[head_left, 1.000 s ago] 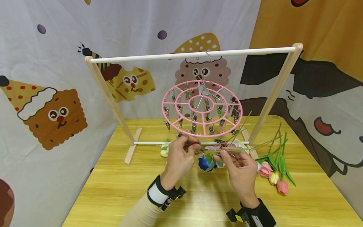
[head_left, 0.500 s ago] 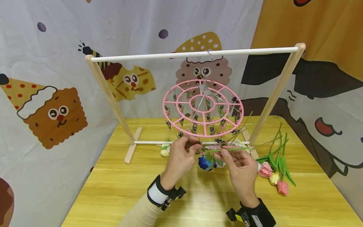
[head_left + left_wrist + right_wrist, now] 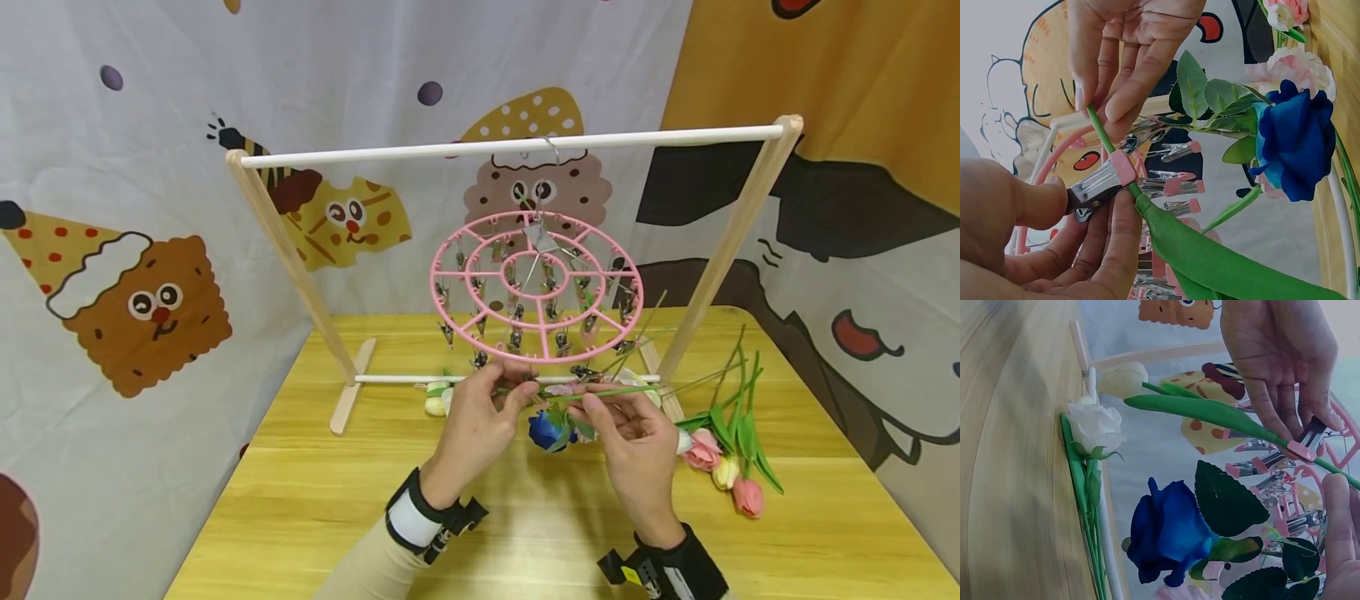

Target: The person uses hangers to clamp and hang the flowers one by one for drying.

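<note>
My left hand (image 3: pixel 480 417) pinches a metal clip (image 3: pixel 1100 181) with pink tips between thumb and fingers. The clip's tips sit around the green stem of a pale tulip (image 3: pixel 1124 379), below its long leaf (image 3: pixel 1210 256). Thumb and fingers of my right hand (image 3: pixel 637 442) hold the same stem (image 3: pixel 622 392) farther along, to the right of the clip. Above the hands hangs a round pink clip hanger (image 3: pixel 540 329) with several clips. A blue rose (image 3: pixel 1297 144) hangs head down just beyond the hands, its leaves near the right fingers.
A wooden stand with a white top rod (image 3: pixel 405 151) carries the hanger. On the table (image 3: pixel 330 517), pink tulips (image 3: pixel 747 497) and other flowers lie at the right. A white rose (image 3: pixel 1094 425) lies by the stand's lower rod (image 3: pixel 397 378).
Both hands stay almost in place on the clip and stem. The left hand and the blue rose have shifted very slightly to the right.
</note>
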`<state>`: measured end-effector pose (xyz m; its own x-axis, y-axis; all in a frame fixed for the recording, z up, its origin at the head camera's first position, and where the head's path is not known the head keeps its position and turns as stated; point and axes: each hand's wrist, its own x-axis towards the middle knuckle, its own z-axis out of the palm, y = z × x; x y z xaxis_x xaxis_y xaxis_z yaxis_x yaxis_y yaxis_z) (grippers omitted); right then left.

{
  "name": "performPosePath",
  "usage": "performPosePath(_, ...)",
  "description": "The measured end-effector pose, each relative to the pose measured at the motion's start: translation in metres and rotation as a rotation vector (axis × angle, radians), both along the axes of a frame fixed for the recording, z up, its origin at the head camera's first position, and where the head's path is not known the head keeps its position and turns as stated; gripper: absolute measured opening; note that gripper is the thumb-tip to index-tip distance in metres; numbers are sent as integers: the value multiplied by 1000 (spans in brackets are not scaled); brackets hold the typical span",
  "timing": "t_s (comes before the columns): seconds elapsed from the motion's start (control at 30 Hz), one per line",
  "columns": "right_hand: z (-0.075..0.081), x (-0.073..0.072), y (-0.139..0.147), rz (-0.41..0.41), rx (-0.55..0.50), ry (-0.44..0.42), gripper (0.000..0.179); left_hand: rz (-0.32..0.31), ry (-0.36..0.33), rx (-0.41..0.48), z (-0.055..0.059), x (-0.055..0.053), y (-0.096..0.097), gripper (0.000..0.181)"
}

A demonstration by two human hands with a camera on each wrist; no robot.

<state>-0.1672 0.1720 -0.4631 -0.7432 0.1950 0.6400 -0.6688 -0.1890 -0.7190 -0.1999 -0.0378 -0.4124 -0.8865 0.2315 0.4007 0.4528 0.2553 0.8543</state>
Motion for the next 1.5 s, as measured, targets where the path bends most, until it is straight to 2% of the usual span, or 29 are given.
performPosePath(0.2, -2, 0, -1, -20, 42, -74, 21, -23, -17, 16, 2, 2, 1, 17)
performPosePath(0.43, -2, -1, -2, -3, 14, -54, 20, -55, -4, 7, 2, 4, 1, 26)
performPosePath(0.67, -3, 0, 1, -7, 5, -58, 20, -109, 55, -9, -1, 9, -5, 38)
performPosePath(0.77, -2, 2, 4, -37, 23, -76, 20, -108, 79, -28, -2, 12, -9, 39)
performPosePath(1.0, 1, 0, 11, -100, 31, -98, 19, -94, 129, -74, -3, 16, -20, 27)
performPosePath(1.27, 9, -1, 18, -153, 33, -163, 16, -41, 172, -114, -9, 14, -35, 20)
performPosePath(1.5, 8, -7, 27, -152, 38, -159, 18, -23, 223, -113, -17, 10, -46, 18)
